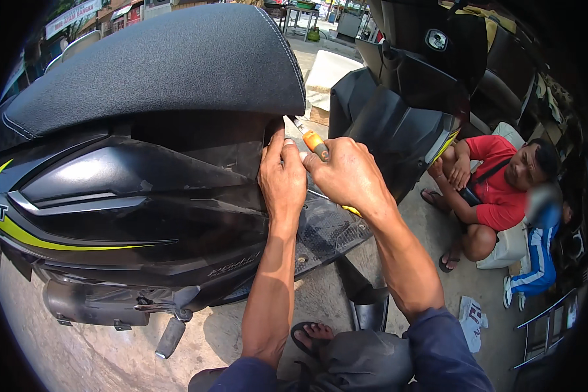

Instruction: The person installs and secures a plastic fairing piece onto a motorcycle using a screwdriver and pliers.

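A black scooter stands across the left, its padded seat (157,59) above a glossy side panel (104,173) with yellow-green trim. My right hand (349,173) is closed round a screwdriver (315,144) with an orange and dark handle. Its shaft slants up and left to just below the seat's front edge; the tip is hard to make out. Close beside it, my left hand (284,179) presses against the dark panel under the seat front, fingers pointing up and bunched together. What those fingertips grip, if anything, is hidden.
Below my hands lies the scooter's footboard (326,228), with the front fairing (398,124) beyond. A person in a red shirt (496,170) squats at right beside someone in blue trousers (536,261). A black plastic part (370,310) and a printed bag (472,321) lie on the ground.
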`<act>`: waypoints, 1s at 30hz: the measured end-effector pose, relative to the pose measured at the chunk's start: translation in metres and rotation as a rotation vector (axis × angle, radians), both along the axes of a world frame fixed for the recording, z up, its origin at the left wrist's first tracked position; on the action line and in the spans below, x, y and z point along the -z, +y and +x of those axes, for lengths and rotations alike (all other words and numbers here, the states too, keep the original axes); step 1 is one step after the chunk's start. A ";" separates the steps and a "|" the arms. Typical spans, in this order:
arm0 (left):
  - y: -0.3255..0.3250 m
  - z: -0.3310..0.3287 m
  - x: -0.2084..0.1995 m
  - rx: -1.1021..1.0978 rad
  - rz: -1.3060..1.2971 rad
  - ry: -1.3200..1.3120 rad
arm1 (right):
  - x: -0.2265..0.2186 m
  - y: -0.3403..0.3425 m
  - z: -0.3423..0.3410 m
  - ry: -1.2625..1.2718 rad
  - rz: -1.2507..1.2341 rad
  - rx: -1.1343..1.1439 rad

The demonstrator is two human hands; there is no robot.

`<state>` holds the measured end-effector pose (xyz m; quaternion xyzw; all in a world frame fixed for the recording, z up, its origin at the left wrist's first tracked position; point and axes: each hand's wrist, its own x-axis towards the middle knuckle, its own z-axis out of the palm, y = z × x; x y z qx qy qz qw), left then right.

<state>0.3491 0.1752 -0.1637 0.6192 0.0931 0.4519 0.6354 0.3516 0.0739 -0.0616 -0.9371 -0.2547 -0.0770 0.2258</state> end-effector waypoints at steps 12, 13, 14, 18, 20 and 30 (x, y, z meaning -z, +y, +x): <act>0.007 0.004 0.006 0.137 -0.153 -0.065 | -0.026 0.018 -0.022 0.040 -0.147 0.034; 0.009 0.002 0.007 0.168 -0.162 -0.063 | -0.020 0.017 -0.018 0.069 -0.112 0.031; 0.009 0.003 0.007 0.152 -0.148 -0.066 | -0.018 0.017 -0.015 0.094 -0.078 0.026; 0.001 0.004 0.007 0.051 -0.042 -0.107 | 0.004 0.005 -0.006 0.144 0.113 0.040; 0.003 0.000 0.003 0.064 -0.038 -0.117 | 0.019 0.007 -0.001 0.106 0.197 0.066; -0.011 0.008 0.012 -0.125 -0.017 -0.033 | 0.036 -0.055 0.018 0.236 0.135 0.040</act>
